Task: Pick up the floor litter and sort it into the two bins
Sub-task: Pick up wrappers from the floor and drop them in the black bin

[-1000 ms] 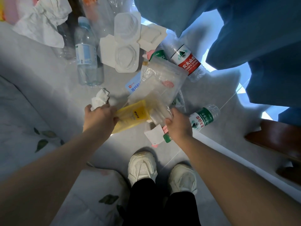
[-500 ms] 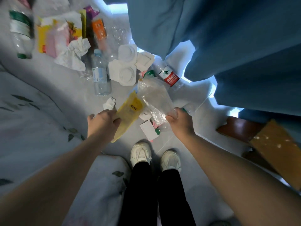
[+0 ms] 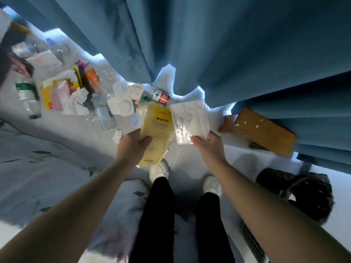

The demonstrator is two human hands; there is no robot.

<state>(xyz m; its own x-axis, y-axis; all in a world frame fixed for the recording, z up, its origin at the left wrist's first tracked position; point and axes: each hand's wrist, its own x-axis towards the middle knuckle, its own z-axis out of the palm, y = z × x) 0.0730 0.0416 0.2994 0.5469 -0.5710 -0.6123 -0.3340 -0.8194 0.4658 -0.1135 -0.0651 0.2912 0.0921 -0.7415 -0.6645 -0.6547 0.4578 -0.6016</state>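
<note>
My left hand (image 3: 133, 147) grips a yellow plastic pouch (image 3: 156, 133) by its left edge, held up above the floor. A clear plastic bag (image 3: 189, 120) is pinched at its lower corner by my right hand (image 3: 208, 147), just right of the pouch. Behind them the floor litter lies in a heap: a red-label bottle (image 3: 161, 96), white moulded trays (image 3: 122, 103), a clear bottle with a pale blue label (image 3: 102, 112), crumpled white paper (image 3: 77, 102), a green-label bottle (image 3: 28, 97) and coloured wrappers (image 3: 57, 92). A small tissue wad (image 3: 117, 136) sits beside my left hand.
Blue curtains (image 3: 228, 44) hang over the far side. A wooden board (image 3: 264, 130) leans at the right. A black-lined bin (image 3: 303, 192) stands on the floor at the right, with a white slatted object (image 3: 250, 242) below it. My white shoes (image 3: 158, 170) stand on the pale floor beside leaf-print bedding (image 3: 38, 158).
I have stood up: both hands rose from the floor, lifting the yellow pouch and the clear bag apart. The view swung right, bringing the board and the black-lined bin into sight.
</note>
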